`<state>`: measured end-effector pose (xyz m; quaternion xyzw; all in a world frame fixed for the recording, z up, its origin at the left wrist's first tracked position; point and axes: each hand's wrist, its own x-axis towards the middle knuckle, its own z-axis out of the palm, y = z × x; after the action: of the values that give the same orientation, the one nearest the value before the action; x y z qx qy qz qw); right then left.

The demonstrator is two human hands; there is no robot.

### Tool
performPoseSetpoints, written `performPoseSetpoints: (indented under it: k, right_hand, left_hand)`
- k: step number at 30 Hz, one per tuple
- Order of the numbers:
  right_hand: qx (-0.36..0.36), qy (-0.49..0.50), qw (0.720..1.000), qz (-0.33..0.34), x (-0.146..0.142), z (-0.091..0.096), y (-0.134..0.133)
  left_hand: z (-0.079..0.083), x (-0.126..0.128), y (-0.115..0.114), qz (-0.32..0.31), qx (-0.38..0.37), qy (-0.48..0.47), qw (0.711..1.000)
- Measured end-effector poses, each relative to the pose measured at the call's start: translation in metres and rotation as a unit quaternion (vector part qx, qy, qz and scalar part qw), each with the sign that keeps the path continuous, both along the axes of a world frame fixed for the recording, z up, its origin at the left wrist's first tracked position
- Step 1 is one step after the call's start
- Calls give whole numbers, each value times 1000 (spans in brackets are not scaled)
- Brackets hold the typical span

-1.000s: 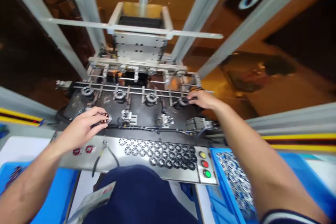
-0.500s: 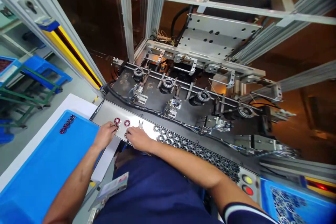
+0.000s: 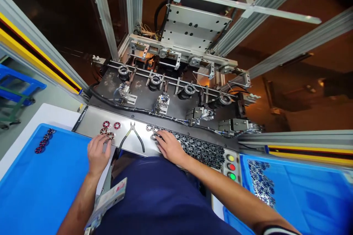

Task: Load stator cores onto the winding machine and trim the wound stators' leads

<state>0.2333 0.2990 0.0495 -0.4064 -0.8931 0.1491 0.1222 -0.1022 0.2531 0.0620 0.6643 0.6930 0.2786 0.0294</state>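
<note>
My left hand rests at the front edge of the metal ledge, its thumb and fingers apart. Its fingertips are beside a round red-and-silver spoked part, which looks like a motor stator. Several similar parts sit close together, among them a red one. Cutting pliers with dark handles lie spread between my hands. My right hand reaches over the left end of the rows of silver-and-black spoked rings. Its stretched fingertips touch or nearly touch one ring; the fingers partly cover others.
A blue tray at left holds a short row of red parts. At right, another blue tray holds many rings. Yellow, red and green buttons end the ledge. Behind stands a machine with several round fixtures.
My right hand has moved right, from the red parts past the pliers to the silver rings. My left hand has drawn back from the part it was holding. The view has shifted right.
</note>
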Motion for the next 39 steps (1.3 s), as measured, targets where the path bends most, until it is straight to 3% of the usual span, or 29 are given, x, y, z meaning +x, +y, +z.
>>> performPoseSetpoints:
  k: [4, 8, 11, 15, 19, 24, 29, 34, 36, 39]
  right_hand:
    - [3, -21, 1000, -16, 1, -11, -6]
    - [-7, -36, 999, 22, -10, -5, 3]
    - [-17, -45, 997, 61, -12, 2, 13]
    - [-28, -48, 992, 117, -17, 4, 26]
    - [-30, -22, 988, 147, -30, 15, 37]
    - [2, 70, 989, 126, -58, 72, 51]
    - [63, 294, 939, 164, -74, 124, 58]
    - [84, 351, 922, 138, -71, 139, 57]
    - [99, 363, 918, 124, -70, 141, 54]
    - [123, 371, 914, 109, -70, 143, 52]
  left_hand:
    - [12, 24, 19, -25, 15, -16, 999]
    - [30, 36, 33, -32, 21, -50, 998]
    - [40, 42, 32, -24, 11, -86, 996]
    - [41, 53, 22, -9, -33, -156, 987]
    - [39, 68, 16, -6, -117, -263, 958]
    - [55, 91, 25, -36, -197, -460, 865]
    - [88, 104, 29, -75, -187, -613, 764]
    - [111, 111, 28, -79, -151, -797, 579]
    - [115, 115, 28, -85, -144, -809, 564]
    - [118, 120, 29, -84, -123, -800, 581]
